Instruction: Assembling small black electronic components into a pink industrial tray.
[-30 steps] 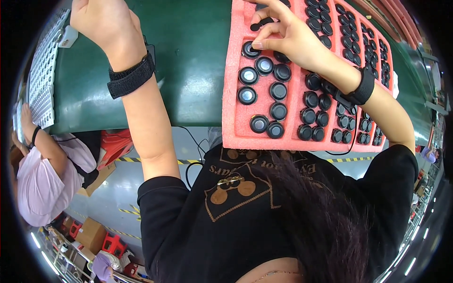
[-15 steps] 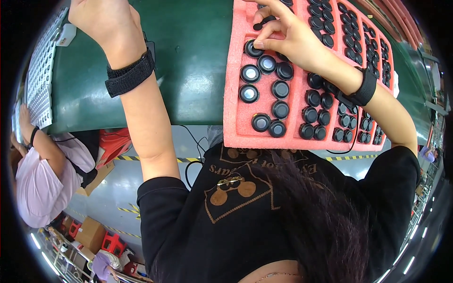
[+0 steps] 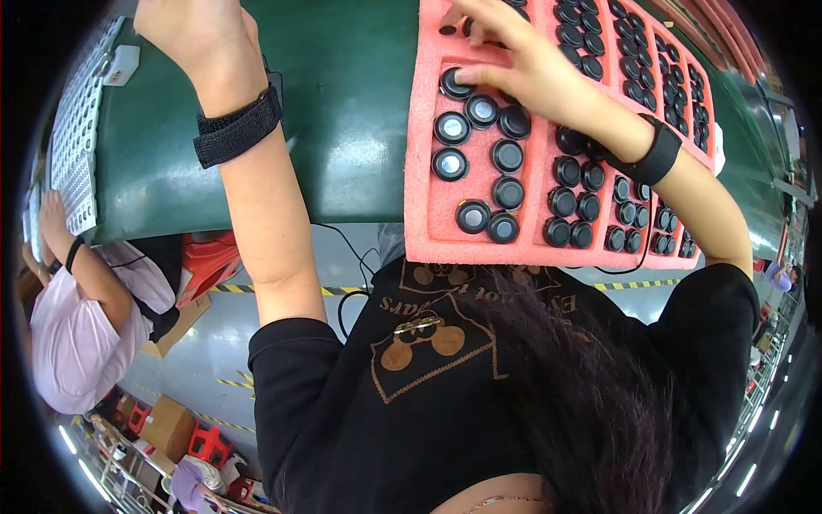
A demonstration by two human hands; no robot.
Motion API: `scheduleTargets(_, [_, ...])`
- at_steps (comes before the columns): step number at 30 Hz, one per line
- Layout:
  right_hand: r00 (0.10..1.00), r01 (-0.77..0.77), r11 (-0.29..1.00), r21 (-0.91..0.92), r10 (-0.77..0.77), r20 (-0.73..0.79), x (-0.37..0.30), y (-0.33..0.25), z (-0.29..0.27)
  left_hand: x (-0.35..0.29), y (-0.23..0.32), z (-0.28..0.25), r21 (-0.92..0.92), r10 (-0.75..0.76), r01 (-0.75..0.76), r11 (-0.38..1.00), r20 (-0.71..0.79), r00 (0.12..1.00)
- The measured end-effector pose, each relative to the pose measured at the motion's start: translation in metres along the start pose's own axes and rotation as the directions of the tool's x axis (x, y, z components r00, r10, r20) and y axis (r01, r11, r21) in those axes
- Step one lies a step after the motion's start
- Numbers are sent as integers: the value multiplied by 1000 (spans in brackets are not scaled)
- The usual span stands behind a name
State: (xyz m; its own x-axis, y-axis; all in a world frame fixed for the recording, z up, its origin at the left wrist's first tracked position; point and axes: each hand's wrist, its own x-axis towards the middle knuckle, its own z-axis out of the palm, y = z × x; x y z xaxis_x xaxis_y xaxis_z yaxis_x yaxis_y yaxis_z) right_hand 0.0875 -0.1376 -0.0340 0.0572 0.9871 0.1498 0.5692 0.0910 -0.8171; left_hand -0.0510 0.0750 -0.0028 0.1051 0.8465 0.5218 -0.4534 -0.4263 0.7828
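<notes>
My right hand is over the far left part of a pink foam tray. Its thumb lies on a round black part, while the other fingers reach farther off, apart from the thumb and somewhat blurred. Beside those fingertips is a small dark piece; whether they touch it is unclear. In the same compartment sit several similar black round parts, some with a silvery centre. Up at the top left, my left hand is above the green table; its fingers are cut off by the picture's edge. Both wrists wear black straps.
Foam walls divide the tray, and more black round parts fill its other compartments. A pale perforated panel and a small white block lie at the table's left. A person in a light top works there. A cable hangs by the table edge.
My right fingers have stretched away from the thumb, which stays at the same round part. My left hand has shifted slightly right. The co-worker's arm has moved a little.
</notes>
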Motion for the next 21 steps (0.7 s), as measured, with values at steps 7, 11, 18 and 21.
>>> scheduleTargets(7, [915,-398,820,412,389,109,-19,7,-13,0,-8,6,27,-13,13,1000,-1,1000])
scheduleTargets(11, [899,-439,812,386,403,174,-24,5,-14,-2,-5,12,61,0,1,998,-23,1000])
scheduleTargets(18, [894,-447,823,351,428,137,-21,-1,-10,12,-19,-5,1,53,-54,999,137,989])
scheduleTargets(21, [892,-451,820,352,432,135,-20,-1,-9,9,-15,0,23,48,-50,998,100,994])
